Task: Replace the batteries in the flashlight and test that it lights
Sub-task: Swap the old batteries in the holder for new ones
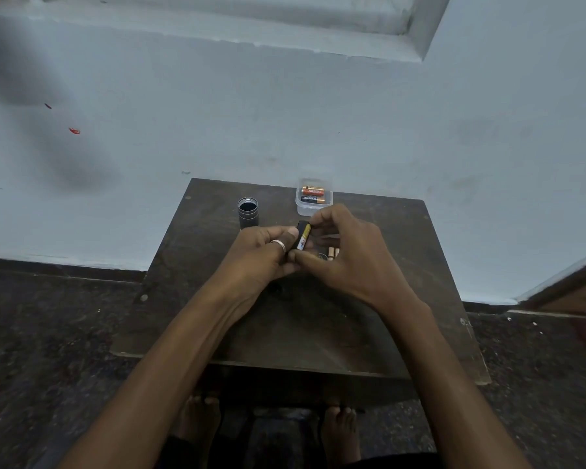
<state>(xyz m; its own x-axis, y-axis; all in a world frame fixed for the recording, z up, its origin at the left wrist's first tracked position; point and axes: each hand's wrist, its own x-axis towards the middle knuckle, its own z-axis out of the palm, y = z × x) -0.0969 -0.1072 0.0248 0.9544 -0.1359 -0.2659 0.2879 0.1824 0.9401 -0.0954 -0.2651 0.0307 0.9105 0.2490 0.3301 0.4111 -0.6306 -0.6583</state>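
Both hands meet over the middle of a small dark wooden table [217,319]. My left hand [268,255], with a ring on one finger, grips a black battery holder [300,228] that carries a yellow and white battery [304,236]. My right hand [345,252] pinches the same holder and battery from the right. The dark flashlight body [248,212] stands upright with its open end up, to the left of my hands. A clear plastic box [313,196] behind my hands holds two orange and black batteries. Loose batteries [332,253] lie under my right hand, partly hidden.
The table stands against a pale blue wall [285,113], on a dark speckled floor [48,333]. My bare feet [200,424] show under the table's near edge. A wooden door frame [569,286] is at the far right.
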